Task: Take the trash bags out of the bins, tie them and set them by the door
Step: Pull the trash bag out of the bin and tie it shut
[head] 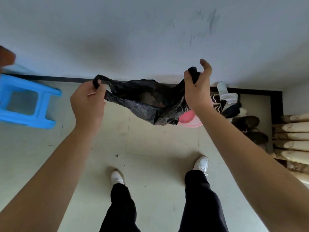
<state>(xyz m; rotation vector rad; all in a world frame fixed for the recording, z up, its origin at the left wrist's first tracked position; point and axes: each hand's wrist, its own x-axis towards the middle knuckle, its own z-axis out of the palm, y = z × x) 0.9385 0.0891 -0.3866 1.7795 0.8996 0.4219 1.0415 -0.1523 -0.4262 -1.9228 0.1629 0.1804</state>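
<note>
a person stands facing a white wall (150,39) and holds a black trash bag (145,99) up in the air between both hands. the left hand (87,101) pinches one handle of the bag between thumb and curled fingers, at the bag's left end. the right hand (196,91) grips the other handle, with that end of the plastic bunched in its palm and poking out above the fist, while its forefinger arches free over the top. the bag is stretched wide between the two hands, its mouth open toward the camera, and its crumpled body sags down in the middle. some dull brownish contents show inside, too blurred to name.

just under the bag's lower right corner, partly hidden by the bag and the right wrist, stands a pink bin (187,119) on the pale tiled floor (150,144), close to the dark baseboard (66,79). a blue plastic stool (25,101) stands at the left. to the right of the bin, dark shoes (247,123) lie jumbled in the corner, beside a beige folded curtain (292,136). below, the person's black trousers (200,198) and white sneakers (201,163) are in view.
</note>
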